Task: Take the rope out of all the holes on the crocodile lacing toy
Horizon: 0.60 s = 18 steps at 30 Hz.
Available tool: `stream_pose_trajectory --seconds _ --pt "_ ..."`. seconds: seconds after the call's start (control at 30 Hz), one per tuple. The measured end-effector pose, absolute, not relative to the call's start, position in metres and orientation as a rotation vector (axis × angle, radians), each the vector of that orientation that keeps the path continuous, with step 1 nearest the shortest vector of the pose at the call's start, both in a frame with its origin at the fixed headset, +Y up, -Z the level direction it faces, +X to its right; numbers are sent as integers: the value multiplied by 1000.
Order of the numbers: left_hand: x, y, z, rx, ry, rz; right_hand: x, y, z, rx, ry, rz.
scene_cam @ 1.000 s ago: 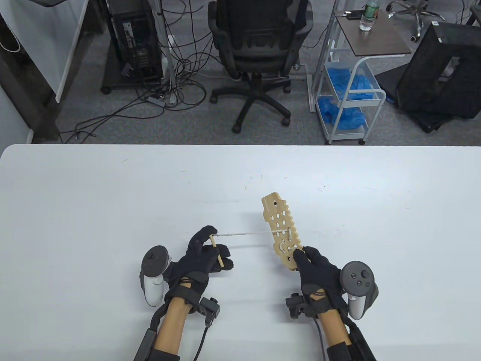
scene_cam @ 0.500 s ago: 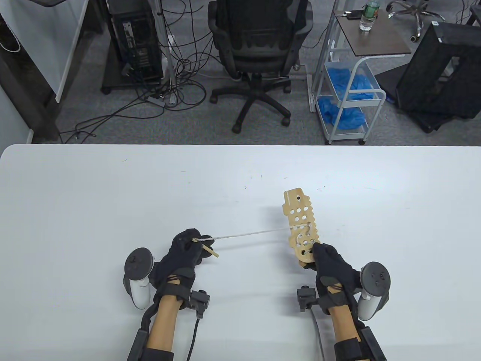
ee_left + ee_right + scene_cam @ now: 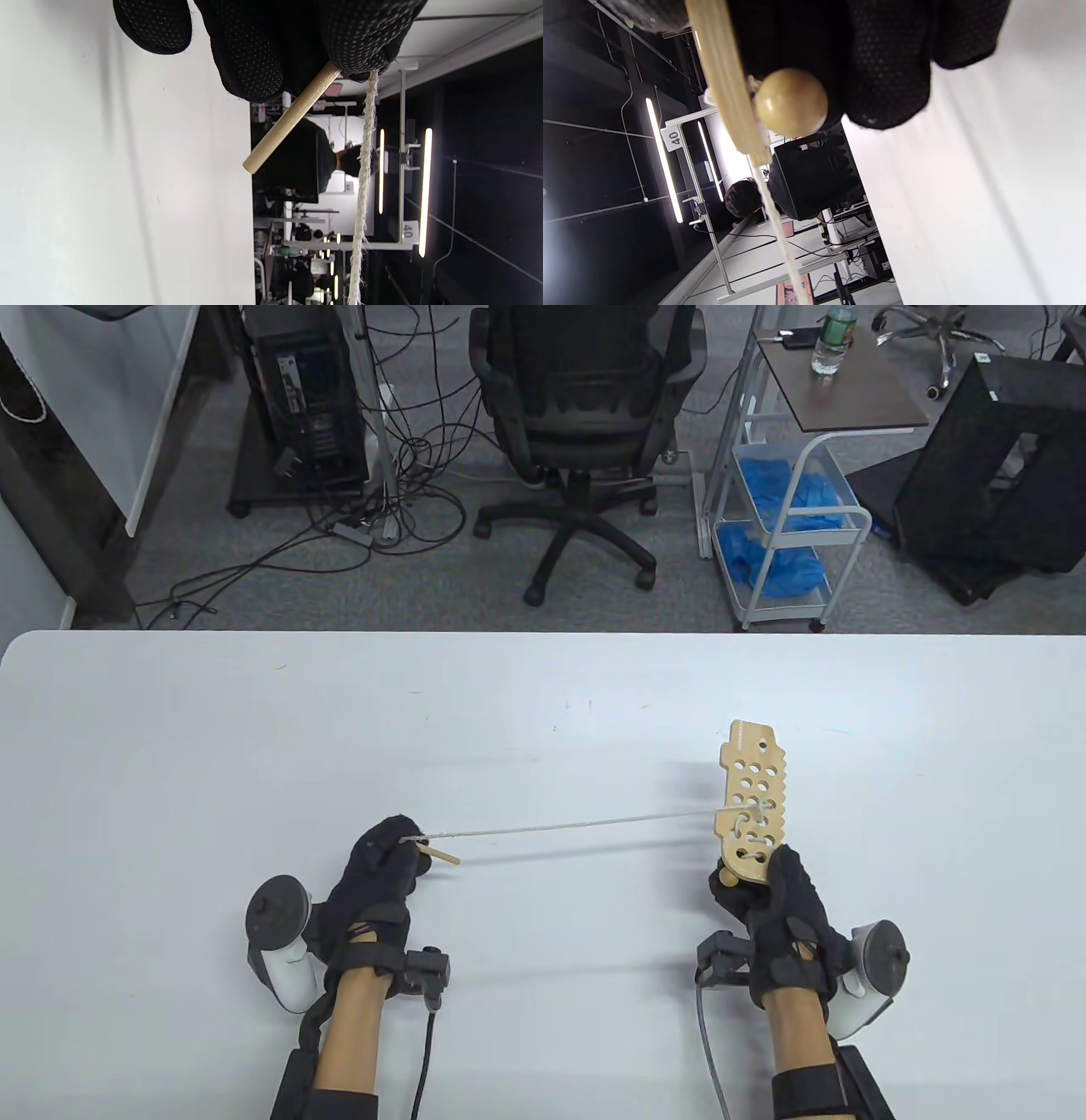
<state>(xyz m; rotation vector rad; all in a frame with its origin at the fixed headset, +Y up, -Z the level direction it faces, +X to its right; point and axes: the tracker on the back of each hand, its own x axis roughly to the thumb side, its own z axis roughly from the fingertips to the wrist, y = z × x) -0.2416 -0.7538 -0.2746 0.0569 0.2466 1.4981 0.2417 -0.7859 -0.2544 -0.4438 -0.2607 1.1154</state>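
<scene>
Near the table's (image 3: pixel 170 712) front edge, the left hand (image 3: pixel 382 861) pinches the wooden needle (image 3: pixel 439 853). The rope (image 3: pixel 577 821) runs taut to the crocodile board (image 3: pixel 753 802), still laced, gripped by the right hand's (image 3: pixel 785 903) curled fingers at front right.

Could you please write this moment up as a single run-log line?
left hand: grips stick, rope taut | right hand: holds board off table | rope laced in lower holes

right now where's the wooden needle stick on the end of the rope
In the table view it is at lower left, pinched in the left hand: the wooden stick pokes out rightward beside the taut rope.
</scene>
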Motion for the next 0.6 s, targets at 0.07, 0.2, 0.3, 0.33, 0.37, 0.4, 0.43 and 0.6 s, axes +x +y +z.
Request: stream_pose_trajectory --seconds 0.07,0.2,0.3,0.33,0.37,0.4,0.43,0.6 --pt "-245 -755 -273 81 278 1508 242 -787 -254 -434 -264 1084" --pt "-251 -758 -270 108 347 1554 245 -788 -253 -426 -285 1020" --pt "-253 -761 -268 121 389 1582 246 -789 -252 -424 -293 990" --pt "-254 -761 -268 124 398 1587 246 -789 -252 -423 -292 984" --pt "-254 -762 -267 122 403 1592 246 -789 -252 -420 -292 979" --pt "-254 -762 -267 122 405 1597 246 -790 -252 -416 -292 974" --pt "-255 -762 -267 128 412 1601 246 -789 -252 -413 -294 970" --pt "-257 -761 -264 165 453 1604 248 -790 -252 -415 -309 954"
